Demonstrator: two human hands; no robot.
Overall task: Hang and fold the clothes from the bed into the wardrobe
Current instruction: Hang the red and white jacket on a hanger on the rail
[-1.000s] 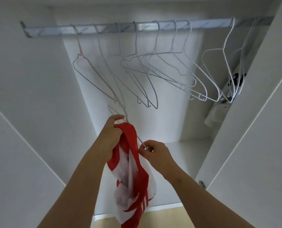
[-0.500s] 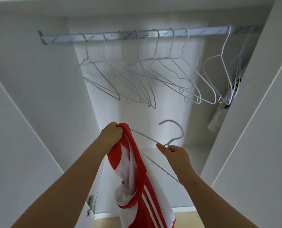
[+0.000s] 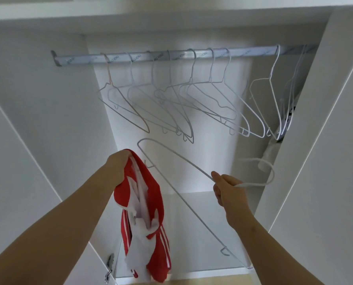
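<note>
A red and white garment (image 3: 146,223) with white stripes hangs bunched from my left hand (image 3: 118,167), which grips its top edge in front of the open wardrobe. My right hand (image 3: 229,190) holds a white wire hanger (image 3: 171,157) by its neck, free of the rail, with the hook pointing right and one shoulder end near the garment's top. Above, the metal rail (image 3: 171,57) carries several empty wire hangers (image 3: 171,108).
White wardrobe walls and open doors stand on both sides. A door hinge (image 3: 109,264) sits low on the left. More hangers and a pale hanging garment (image 3: 272,151) crowd the rail's right end. A white shelf (image 3: 192,202) lies below the hands.
The wire hanger has come off the rail and out to the right in my right hand, turning wider. My left hand stayed on the garment, and the view tilted down.
</note>
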